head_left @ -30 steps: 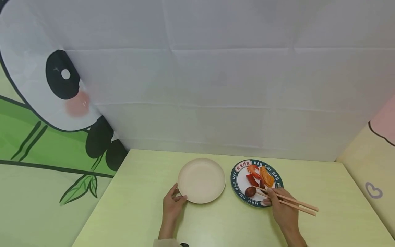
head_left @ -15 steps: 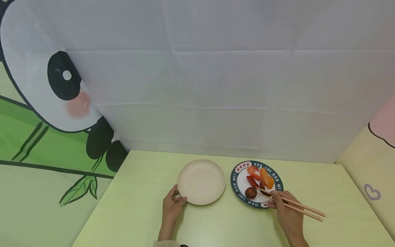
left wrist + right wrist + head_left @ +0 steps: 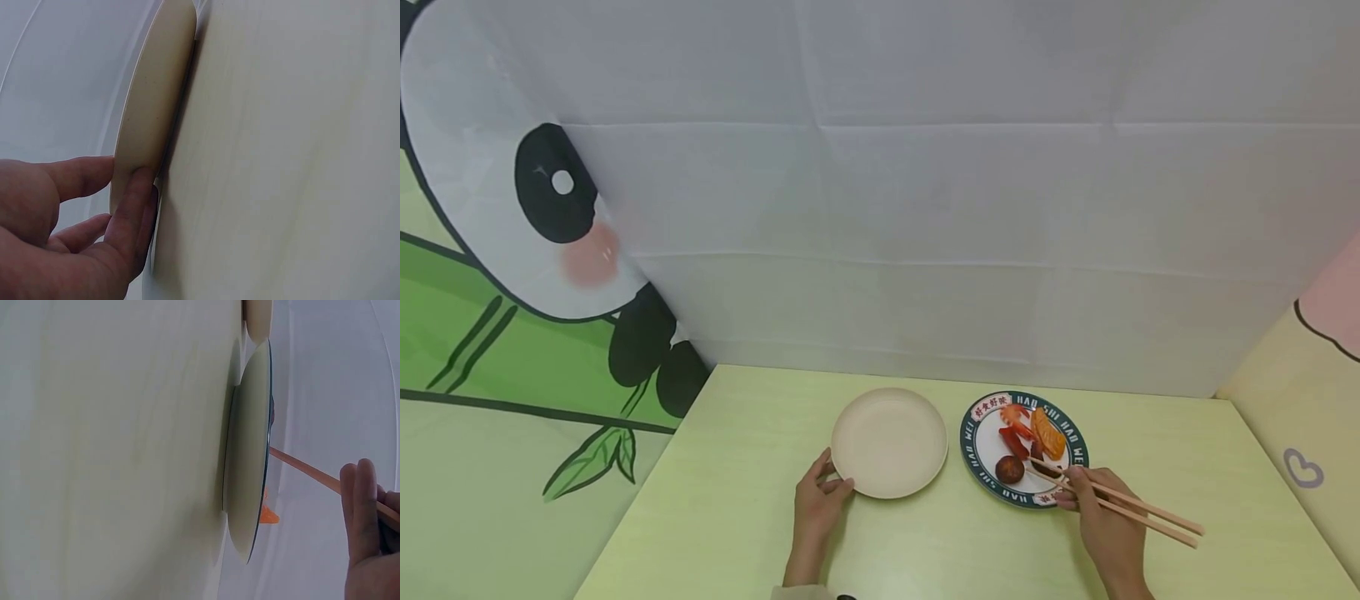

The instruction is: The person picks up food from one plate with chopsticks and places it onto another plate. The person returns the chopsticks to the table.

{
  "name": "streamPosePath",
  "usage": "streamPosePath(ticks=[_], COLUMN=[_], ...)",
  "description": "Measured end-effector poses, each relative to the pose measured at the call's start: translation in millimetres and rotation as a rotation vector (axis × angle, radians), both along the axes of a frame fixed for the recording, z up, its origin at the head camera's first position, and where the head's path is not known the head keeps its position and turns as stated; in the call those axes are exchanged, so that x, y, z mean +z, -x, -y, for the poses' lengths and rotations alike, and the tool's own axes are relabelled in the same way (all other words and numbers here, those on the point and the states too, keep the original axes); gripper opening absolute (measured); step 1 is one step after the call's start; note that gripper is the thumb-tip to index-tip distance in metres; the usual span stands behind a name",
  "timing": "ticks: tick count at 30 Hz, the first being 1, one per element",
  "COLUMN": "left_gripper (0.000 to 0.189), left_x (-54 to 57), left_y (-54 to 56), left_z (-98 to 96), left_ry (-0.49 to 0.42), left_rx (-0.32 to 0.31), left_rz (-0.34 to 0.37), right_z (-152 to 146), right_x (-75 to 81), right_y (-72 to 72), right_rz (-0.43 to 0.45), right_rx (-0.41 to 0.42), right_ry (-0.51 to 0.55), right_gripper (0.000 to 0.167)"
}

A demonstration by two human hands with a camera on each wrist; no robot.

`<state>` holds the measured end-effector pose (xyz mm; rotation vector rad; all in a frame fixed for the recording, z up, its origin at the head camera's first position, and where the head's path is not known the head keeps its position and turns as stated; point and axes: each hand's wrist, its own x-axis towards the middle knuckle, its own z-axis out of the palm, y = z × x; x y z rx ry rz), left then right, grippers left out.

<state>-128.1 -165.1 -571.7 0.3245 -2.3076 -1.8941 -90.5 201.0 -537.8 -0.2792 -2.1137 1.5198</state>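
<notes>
In the head view my left hand (image 3: 822, 506) holds the rim of a plain beige plate (image 3: 889, 443), fingers and thumb at its lower left edge. The left wrist view shows a finger pressed under that plate (image 3: 150, 94). My right hand (image 3: 1108, 525) grips a pair of wooden chopsticks (image 3: 1150, 517) over a green-rimmed plate (image 3: 972, 454) with lettering. Their tips are slightly apart, just right of a round brown mushroom (image 3: 1010, 469). A shrimp (image 3: 1015, 418), an orange ridged piece (image 3: 1047, 434), a red piece (image 3: 1013, 442) and a dark piece (image 3: 1037, 452) also lie there.
Both plates stand side by side on a pale yellow-green table (image 3: 715, 500), a narrow gap between them. A white creased sheet (image 3: 925, 208) rises behind the table's back edge. Cartoon-printed panels flank it, a panda print (image 3: 557, 183) on the left.
My right hand and the chopsticks have drawn back to the right and slightly toward me. The mushroom has turned a little, showing its scored top. My left hand stays at the beige plate.
</notes>
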Motion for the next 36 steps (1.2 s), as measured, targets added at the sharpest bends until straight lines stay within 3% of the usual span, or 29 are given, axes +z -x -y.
streamPosePath(ticks=[11, 28, 36], left_gripper=[0.070, 0.070, 0.070], left_x=[0.9, 0.6, 1.2], left_y=[0.4, 2.2, 1.4], left_z=[-0.3, -1.5, -1.4], left_ry=[0.003, 0.004, 0.009], left_rx=[0.005, 0.017, 0.018], left_rz=[0.011, 0.009, 0.014], right_z=[-2, 7, 13], right_x=[3.9, 10.4, 14.0], right_y=[-2.2, -4.4, -5.8], right_rz=[-0.019, -0.040, -0.009], right_rx=[-0.017, 0.009, 0.018], right_ry=[0.074, 0.064, 0.024], right_gripper=[0.018, 0.016, 0.015])
